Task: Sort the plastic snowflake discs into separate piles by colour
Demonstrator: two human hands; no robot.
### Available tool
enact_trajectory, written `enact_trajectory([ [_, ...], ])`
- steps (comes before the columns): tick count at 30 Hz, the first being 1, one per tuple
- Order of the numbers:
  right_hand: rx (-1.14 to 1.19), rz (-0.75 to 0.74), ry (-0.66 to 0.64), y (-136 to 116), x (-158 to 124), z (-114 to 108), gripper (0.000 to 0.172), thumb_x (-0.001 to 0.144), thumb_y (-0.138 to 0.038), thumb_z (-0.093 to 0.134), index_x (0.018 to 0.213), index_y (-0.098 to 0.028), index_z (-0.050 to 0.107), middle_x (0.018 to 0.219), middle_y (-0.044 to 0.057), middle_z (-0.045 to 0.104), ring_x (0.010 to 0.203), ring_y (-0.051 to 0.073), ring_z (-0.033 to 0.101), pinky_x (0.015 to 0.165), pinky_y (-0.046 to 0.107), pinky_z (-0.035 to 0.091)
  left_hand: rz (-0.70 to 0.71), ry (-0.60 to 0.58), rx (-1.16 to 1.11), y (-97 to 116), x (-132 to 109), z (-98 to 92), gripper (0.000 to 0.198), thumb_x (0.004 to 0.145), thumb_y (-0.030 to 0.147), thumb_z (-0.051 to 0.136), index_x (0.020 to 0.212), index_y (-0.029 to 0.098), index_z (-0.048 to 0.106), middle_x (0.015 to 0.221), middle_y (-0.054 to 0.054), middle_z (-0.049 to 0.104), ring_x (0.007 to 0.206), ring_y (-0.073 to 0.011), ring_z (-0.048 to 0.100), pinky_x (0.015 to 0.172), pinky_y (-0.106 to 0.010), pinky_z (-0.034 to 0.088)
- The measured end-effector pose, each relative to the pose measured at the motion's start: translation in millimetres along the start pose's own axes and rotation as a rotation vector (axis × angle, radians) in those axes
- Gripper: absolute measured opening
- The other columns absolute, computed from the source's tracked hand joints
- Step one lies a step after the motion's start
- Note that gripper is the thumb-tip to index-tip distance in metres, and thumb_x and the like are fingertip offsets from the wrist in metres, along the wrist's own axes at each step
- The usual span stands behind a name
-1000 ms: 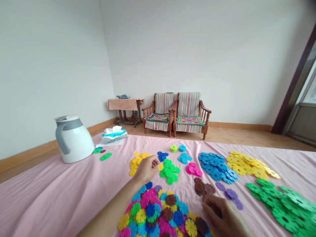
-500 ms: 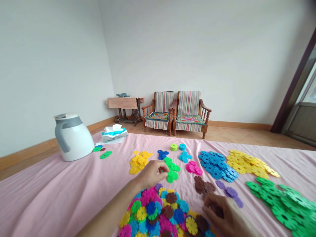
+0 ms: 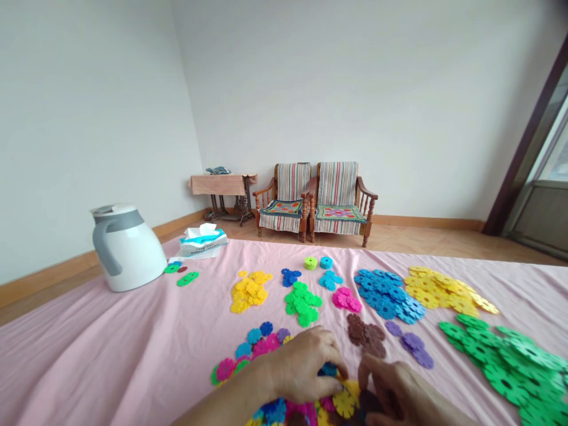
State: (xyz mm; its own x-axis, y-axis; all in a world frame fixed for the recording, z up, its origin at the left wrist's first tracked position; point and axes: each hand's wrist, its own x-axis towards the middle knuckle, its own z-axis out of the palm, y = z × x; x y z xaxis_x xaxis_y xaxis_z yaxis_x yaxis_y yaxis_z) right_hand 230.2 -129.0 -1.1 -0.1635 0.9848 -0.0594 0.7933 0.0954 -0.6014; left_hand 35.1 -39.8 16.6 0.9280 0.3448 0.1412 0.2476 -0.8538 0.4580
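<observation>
A mixed pile of colourful plastic snowflake discs (image 3: 270, 343) lies at the near edge of the pink cloth, partly hidden by my hands. My left hand (image 3: 310, 364) is over it, thumb and fingers curled close together beside yellow discs (image 3: 344, 402). A blue disc shows in the gap of that hand; what its fingertips hold, if anything, is unclear. At the pile's right side, my right hand (image 3: 402, 390) has its thumb and index finger at a dark brown snowflake disc (image 3: 370, 403). Beyond it lie brown discs (image 3: 366, 336) and purple discs (image 3: 413, 342).
Sorted groups include yellow (image 3: 249, 291), light green (image 3: 303, 305), pink (image 3: 347, 300), blue (image 3: 388, 294) and large green discs (image 3: 510, 361). A white jug (image 3: 135, 254) and a tissue box (image 3: 203, 241) stand at left. Two wooden armchairs (image 3: 339, 201) are by the wall.
My left hand has moved from beside the light green group down and right onto the mixed pile, near my right hand. The right hand stays at the pile's right side.
</observation>
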Motion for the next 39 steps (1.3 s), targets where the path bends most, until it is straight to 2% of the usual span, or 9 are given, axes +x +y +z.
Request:
enact_trajectory([
  [6,-0.045,0.039,-0.052,-17,-4,-24,0.011,0.061,-0.014,0.057,0.068,-0.023,0.058,0.057,-0.006,0.056,0.051,0.011,0.046,0.048,0.022,0.026,-0.022,-0.007,0.004,0,-1,-7.4,0.014,0.074,0.009,0.062,0.082,0.018,0.066,0.085,-0.002,0.064,0.090,-0.0164,0.058,0.084,-0.024,0.043],
  [10,-0.052,0.004,-0.009,-15,-3,-21,0.011,0.062,-0.017,0.057,0.071,-0.023,0.061,0.058,-0.004,0.056,0.054,0.012,0.047,0.050,0.022,0.028,0.002,0.003,0.025,2,-1,-6.7,0.012,0.074,0.015,0.066,0.086,0.018,0.067,0.085,-0.003,0.064,0.088,-0.0167,0.058,0.081,-0.024,0.044],
  [13,-0.053,-0.020,-0.008,-14,-1,-18,0.010,0.065,-0.019,0.057,0.073,-0.022,0.062,0.059,-0.004,0.057,0.054,0.012,0.048,0.050,0.022,0.028,0.078,-0.025,0.031,4,-2,-5.3,0.026,0.070,0.032,0.074,0.092,0.020,0.068,0.089,-0.003,0.064,0.088,-0.0185,0.058,0.081,-0.027,0.044],
  [16,-0.059,-0.015,0.000,-13,1,-17,0.009,0.068,-0.022,0.056,0.073,-0.022,0.062,0.059,-0.003,0.057,0.054,0.012,0.048,0.050,0.022,0.028,0.113,-0.062,0.018,4,-2,-4.7,0.033,0.066,0.038,0.077,0.094,0.022,0.069,0.089,-0.003,0.065,0.089,-0.0199,0.058,0.080,-0.028,0.044],
  [23,-0.046,-0.034,-0.027,-5,6,-13,0.006,0.072,-0.021,0.053,0.074,-0.021,0.058,0.060,-0.004,0.055,0.055,0.012,0.047,0.050,0.023,0.028,0.076,-0.038,-0.224,-2,-4,-9.1,0.021,0.076,0.034,0.069,0.093,0.022,0.074,0.088,-0.005,0.071,0.083,-0.0181,0.062,0.079,-0.026,0.046],
  [26,-0.059,-0.030,-0.027,-4,6,-13,0.006,0.073,-0.020,0.051,0.074,-0.021,0.057,0.060,-0.004,0.054,0.055,0.012,0.047,0.051,0.023,0.029,0.045,-0.025,-0.316,-6,-6,-14.1,0.018,0.080,0.029,0.064,0.092,0.020,0.075,0.085,-0.006,0.072,0.079,-0.0164,0.063,0.072,-0.023,0.047],
  [32,-0.036,-0.040,-0.046,-2,4,-12,0.007,0.074,-0.017,0.050,0.074,-0.020,0.056,0.061,-0.004,0.056,0.057,0.012,0.049,0.052,0.023,0.030,-0.006,0.055,-0.331,-5,-6,-15.7,0.014,0.076,0.026,0.068,0.081,0.015,0.075,0.072,-0.004,0.067,0.067,-0.0128,0.058,0.060,-0.020,0.044],
  [36,-0.052,-0.050,-0.031,-1,4,-11,0.008,0.075,-0.017,0.049,0.076,-0.020,0.056,0.065,-0.002,0.060,0.060,0.013,0.053,0.054,0.023,0.032,-0.016,-0.005,-0.376,-5,-6,-13.0,0.021,0.075,0.035,0.070,0.082,0.016,0.075,0.070,-0.003,0.066,0.062,-0.0120,0.056,0.056,-0.020,0.042],
  [39,-0.061,-0.042,-0.023,-1,4,-12,0.009,0.076,-0.019,0.049,0.078,-0.020,0.058,0.065,-0.001,0.061,0.060,0.014,0.053,0.054,0.023,0.033,-0.015,-0.034,-0.426,-9,-8,-17.5,0.023,0.079,0.035,0.065,0.088,0.017,0.075,0.074,-0.005,0.068,0.067,-0.0132,0.059,0.061,-0.020,0.045],
])
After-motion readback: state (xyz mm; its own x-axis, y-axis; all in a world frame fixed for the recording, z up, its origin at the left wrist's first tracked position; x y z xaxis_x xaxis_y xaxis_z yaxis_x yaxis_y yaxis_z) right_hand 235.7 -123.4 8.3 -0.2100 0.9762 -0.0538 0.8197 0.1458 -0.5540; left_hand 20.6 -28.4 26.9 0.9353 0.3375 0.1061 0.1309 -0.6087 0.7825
